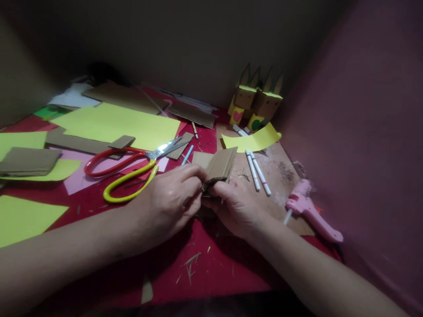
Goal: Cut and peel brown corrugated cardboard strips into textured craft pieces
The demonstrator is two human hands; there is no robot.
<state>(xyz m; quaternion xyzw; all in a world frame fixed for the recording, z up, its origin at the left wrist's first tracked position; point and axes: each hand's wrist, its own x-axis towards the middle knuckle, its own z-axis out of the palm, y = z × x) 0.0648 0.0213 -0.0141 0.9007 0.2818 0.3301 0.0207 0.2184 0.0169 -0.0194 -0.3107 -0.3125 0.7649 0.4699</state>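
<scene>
At the middle of the view, a small folded cardboard piece [220,165] is pinched between both hands. My left hand [176,198] has its fingers closed on the left edge of the cardboard. My right hand [236,204] grips its lower right side, thumb on top. Fingertips partly hide the underside. Large scissors [150,160] with one red and one yellow handle lie partly open beside my left hand, blades pointing up and right. Two capped markers [258,172] rest to the right of the cardboard.
Yellow paper [122,125], cardboard strips and pink paper cover the left side. A pink glue gun [309,209] lies at the right by the wall. Two cardboard figures [256,101] stand at the back right. Scraps litter the red tabletop [228,273].
</scene>
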